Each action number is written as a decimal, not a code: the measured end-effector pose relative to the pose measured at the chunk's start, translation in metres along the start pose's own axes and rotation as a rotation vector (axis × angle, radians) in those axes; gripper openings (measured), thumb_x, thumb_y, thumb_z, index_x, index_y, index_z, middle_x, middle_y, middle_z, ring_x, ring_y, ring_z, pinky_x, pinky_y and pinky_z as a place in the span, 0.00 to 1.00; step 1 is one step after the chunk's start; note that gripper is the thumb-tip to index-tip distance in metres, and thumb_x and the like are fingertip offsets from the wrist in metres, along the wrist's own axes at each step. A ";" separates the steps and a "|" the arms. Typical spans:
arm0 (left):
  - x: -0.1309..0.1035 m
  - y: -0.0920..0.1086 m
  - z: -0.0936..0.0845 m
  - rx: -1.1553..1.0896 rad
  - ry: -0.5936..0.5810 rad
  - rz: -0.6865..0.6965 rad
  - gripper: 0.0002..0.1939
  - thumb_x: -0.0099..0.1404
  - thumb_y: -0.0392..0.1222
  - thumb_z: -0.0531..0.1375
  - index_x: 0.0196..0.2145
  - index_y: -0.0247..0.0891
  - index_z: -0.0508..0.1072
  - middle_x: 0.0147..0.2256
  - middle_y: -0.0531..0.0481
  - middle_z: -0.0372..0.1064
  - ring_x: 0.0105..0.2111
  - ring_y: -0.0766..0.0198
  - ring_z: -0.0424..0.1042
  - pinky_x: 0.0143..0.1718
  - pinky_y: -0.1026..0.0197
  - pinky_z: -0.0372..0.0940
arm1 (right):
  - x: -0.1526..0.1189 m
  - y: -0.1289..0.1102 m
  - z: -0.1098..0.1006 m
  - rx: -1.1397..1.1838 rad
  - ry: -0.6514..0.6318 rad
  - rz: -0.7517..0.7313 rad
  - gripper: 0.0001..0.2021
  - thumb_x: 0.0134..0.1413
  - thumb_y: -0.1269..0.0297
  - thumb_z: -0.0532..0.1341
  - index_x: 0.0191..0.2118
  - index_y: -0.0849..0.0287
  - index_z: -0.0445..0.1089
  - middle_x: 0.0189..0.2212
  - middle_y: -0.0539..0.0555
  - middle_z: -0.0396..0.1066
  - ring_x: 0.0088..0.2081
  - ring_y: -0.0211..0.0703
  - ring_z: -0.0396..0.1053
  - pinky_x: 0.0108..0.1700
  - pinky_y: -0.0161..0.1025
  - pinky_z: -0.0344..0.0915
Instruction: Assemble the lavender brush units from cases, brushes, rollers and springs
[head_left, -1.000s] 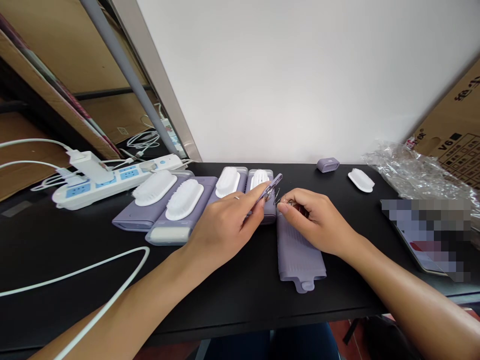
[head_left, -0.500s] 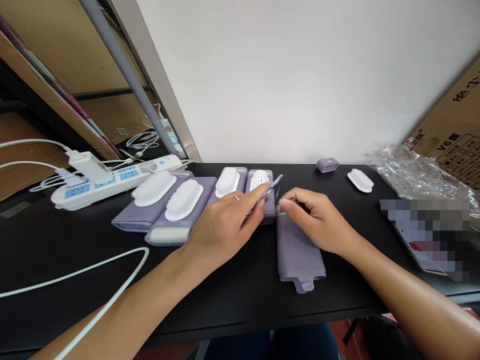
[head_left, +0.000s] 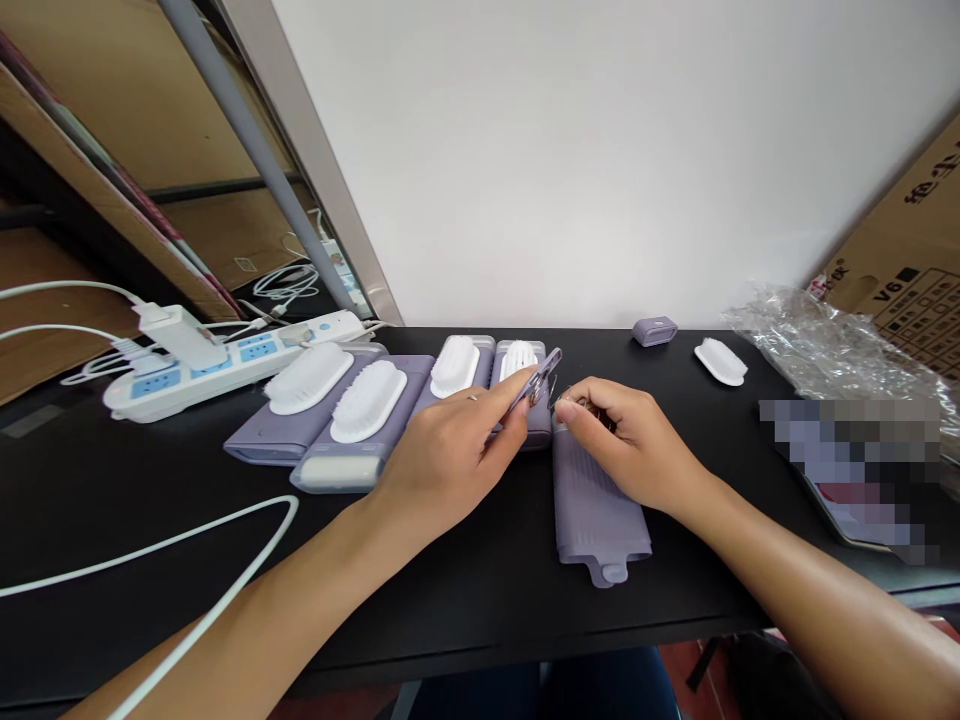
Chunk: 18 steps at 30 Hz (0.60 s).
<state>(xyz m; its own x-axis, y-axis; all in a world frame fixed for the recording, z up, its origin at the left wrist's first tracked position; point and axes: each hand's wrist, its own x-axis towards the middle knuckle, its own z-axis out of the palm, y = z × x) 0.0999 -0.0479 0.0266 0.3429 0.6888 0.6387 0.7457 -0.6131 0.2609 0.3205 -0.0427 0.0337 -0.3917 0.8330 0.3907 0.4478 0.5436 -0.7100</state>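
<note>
In the middle of the table, my left hand (head_left: 457, 450) is closed, pinching a small flat purple plastic piece (head_left: 537, 380) with thin shiny metal on it. Just to its right, my right hand (head_left: 637, 435) has thumb and forefinger pressed together around a thin metal wire piece, mostly hidden by the fingers. A small gap separates the two hands' fingertips. Beneath my right hand lies a ribbed purple case (head_left: 600, 510), its tabbed end toward me. Left of and behind my left hand are several purple cases with white oval brushes (head_left: 369, 400) on top.
A white power strip (head_left: 240, 360) with plugs lies at the left, and a white cable (head_left: 187, 540) loops over my left forearm. At the back right are a small purple part (head_left: 655, 331) and a loose white brush (head_left: 721, 361). Clear plastic wrap (head_left: 832, 335), a phone (head_left: 847, 480) and a carton (head_left: 915, 240) stand right.
Almost nothing differs. The purple piece in my left hand has tilted slightly, and the fingers of my right hand have shifted a little.
</note>
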 end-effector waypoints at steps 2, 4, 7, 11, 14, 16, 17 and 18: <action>0.000 0.000 0.000 -0.006 0.000 -0.012 0.22 0.79 0.45 0.52 0.62 0.41 0.76 0.33 0.52 0.83 0.32 0.61 0.80 0.37 0.61 0.72 | 0.000 0.000 0.001 -0.004 0.013 0.005 0.15 0.75 0.54 0.58 0.38 0.56 0.73 0.31 0.49 0.71 0.33 0.39 0.67 0.37 0.38 0.62; -0.001 0.001 0.000 -0.009 0.000 -0.030 0.21 0.78 0.44 0.53 0.62 0.41 0.76 0.34 0.52 0.83 0.31 0.62 0.79 0.36 0.61 0.72 | 0.000 0.001 0.001 -0.016 0.031 0.007 0.15 0.74 0.54 0.58 0.38 0.56 0.74 0.31 0.49 0.72 0.33 0.39 0.68 0.37 0.38 0.62; 0.000 0.003 -0.001 -0.014 -0.001 -0.054 0.21 0.77 0.44 0.54 0.61 0.42 0.77 0.33 0.53 0.83 0.26 0.63 0.76 0.33 0.62 0.71 | 0.000 0.000 0.002 -0.037 0.057 0.002 0.15 0.74 0.53 0.58 0.38 0.56 0.74 0.31 0.49 0.73 0.33 0.40 0.68 0.37 0.38 0.62; 0.001 0.007 -0.004 -0.045 -0.014 -0.100 0.21 0.77 0.43 0.54 0.61 0.43 0.78 0.25 0.58 0.76 0.21 0.65 0.71 0.28 0.64 0.68 | -0.001 -0.001 0.005 -0.062 0.100 -0.009 0.14 0.74 0.55 0.58 0.37 0.56 0.74 0.29 0.49 0.71 0.31 0.39 0.66 0.35 0.38 0.61; 0.002 0.008 -0.004 -0.073 -0.037 -0.124 0.21 0.77 0.43 0.54 0.62 0.43 0.78 0.22 0.59 0.74 0.21 0.65 0.71 0.27 0.65 0.66 | -0.001 -0.002 0.006 -0.066 0.124 -0.011 0.14 0.74 0.56 0.58 0.37 0.56 0.73 0.28 0.48 0.70 0.30 0.38 0.65 0.34 0.37 0.59; 0.002 0.008 -0.004 -0.072 -0.038 -0.120 0.21 0.77 0.43 0.54 0.62 0.42 0.78 0.24 0.58 0.75 0.21 0.65 0.72 0.28 0.64 0.67 | -0.001 -0.003 0.007 -0.057 0.129 -0.001 0.14 0.74 0.56 0.58 0.36 0.55 0.73 0.29 0.48 0.70 0.30 0.38 0.65 0.34 0.37 0.59; 0.002 0.008 -0.004 -0.069 -0.037 -0.118 0.21 0.77 0.44 0.54 0.62 0.41 0.78 0.25 0.57 0.76 0.22 0.65 0.73 0.28 0.64 0.67 | -0.001 -0.003 0.007 -0.052 0.133 0.005 0.15 0.74 0.55 0.58 0.36 0.55 0.72 0.29 0.48 0.70 0.31 0.38 0.65 0.34 0.37 0.59; 0.001 0.008 -0.004 -0.067 -0.038 -0.118 0.22 0.77 0.44 0.54 0.62 0.41 0.77 0.26 0.57 0.78 0.23 0.64 0.74 0.29 0.64 0.68 | -0.001 -0.003 0.007 -0.048 0.137 0.009 0.15 0.74 0.55 0.58 0.35 0.55 0.72 0.29 0.48 0.69 0.31 0.38 0.65 0.35 0.37 0.60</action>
<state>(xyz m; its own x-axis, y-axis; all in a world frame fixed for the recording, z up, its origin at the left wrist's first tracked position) 0.1038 -0.0531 0.0323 0.2773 0.7710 0.5734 0.7424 -0.5507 0.3814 0.3138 -0.0457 0.0310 -0.2758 0.8424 0.4630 0.4896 0.5376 -0.6865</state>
